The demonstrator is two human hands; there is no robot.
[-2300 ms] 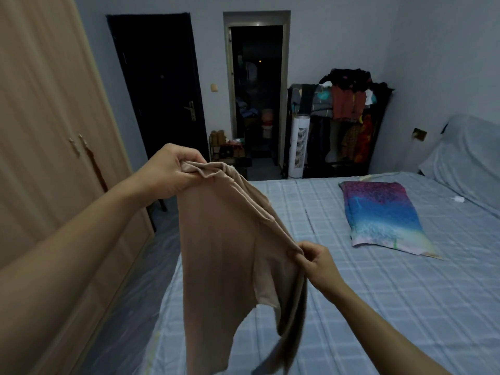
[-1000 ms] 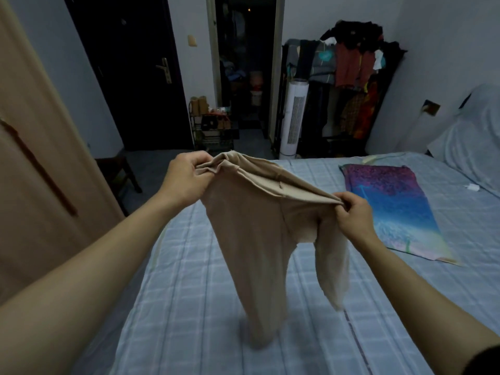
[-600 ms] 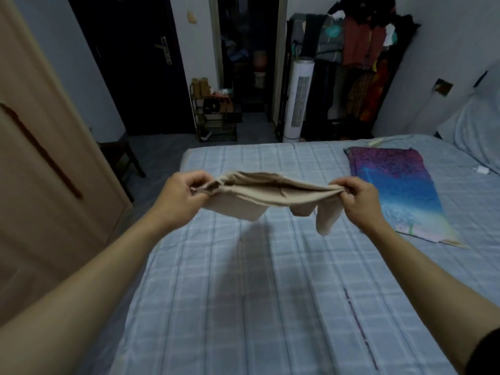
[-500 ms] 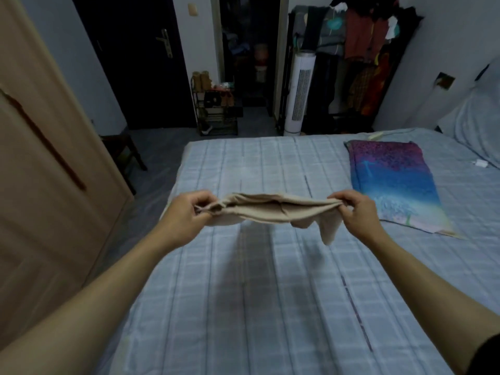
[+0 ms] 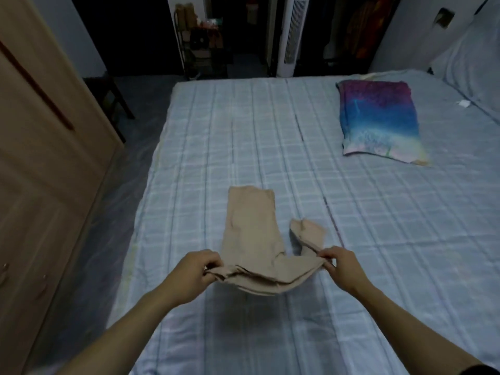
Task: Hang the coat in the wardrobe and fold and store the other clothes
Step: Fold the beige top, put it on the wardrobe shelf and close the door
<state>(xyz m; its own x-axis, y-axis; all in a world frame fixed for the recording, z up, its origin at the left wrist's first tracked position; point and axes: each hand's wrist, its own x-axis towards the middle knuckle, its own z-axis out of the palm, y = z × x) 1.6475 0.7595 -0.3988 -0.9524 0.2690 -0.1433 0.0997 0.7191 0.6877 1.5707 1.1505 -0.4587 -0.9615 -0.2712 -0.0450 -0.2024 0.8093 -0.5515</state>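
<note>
My left hand (image 5: pixel 195 269) and right hand (image 5: pixel 341 267) pinch the waistband ends of the soft beige trousers (image 5: pixel 251 234), pulling it taut so the legs spread flat near the left edge of the blue checked bed (image 5: pixel 243 131) for folding.

Beige garment (image 5: pixel 253 239) on bed (image 5: pixel 378 239)

No text, label or brand can be read on anything here.

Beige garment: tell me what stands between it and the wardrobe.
Only the doors of the wardrobe, which look shut, left of the bed. Nothing visible lies on the floor between. The left hand and right hand pinch the beige garment.
</note>
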